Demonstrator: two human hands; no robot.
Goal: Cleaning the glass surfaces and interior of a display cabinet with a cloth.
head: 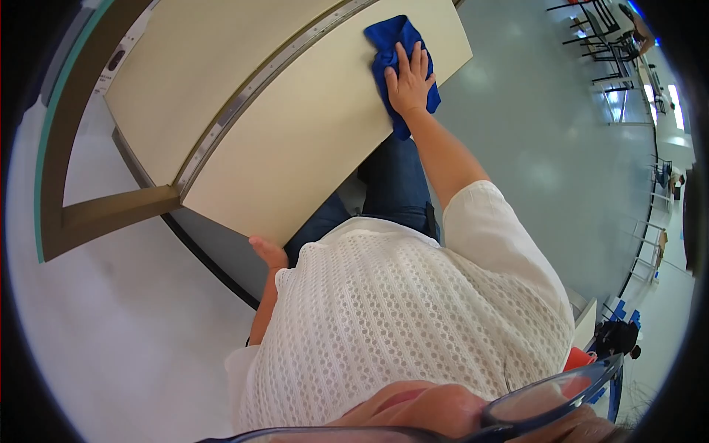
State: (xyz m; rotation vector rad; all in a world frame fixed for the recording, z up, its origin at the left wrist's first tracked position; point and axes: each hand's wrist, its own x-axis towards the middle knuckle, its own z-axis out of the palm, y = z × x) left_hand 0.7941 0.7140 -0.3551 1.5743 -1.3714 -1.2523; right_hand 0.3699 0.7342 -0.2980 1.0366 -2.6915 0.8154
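Observation:
My right hand (410, 86) lies flat, fingers spread, on a crumpled blue cloth (388, 33). The cloth rests near the right end of a cream-coloured board (299, 133), and part of it hangs over the board's near edge. My left hand (270, 254) is at the near left corner of the same board, with the thumb showing at the edge; its other fingers are hidden. A metal hinge strip (221, 123) with screws runs between this board and a second cream panel (194, 61) behind it.
A brown frame (119, 207) with a teal edge stands at the left, beside a white wall (138, 332). Grey floor (532, 138) stretches to the right. Black chairs (604, 50), light metal frames and several other people are far off along the right rim.

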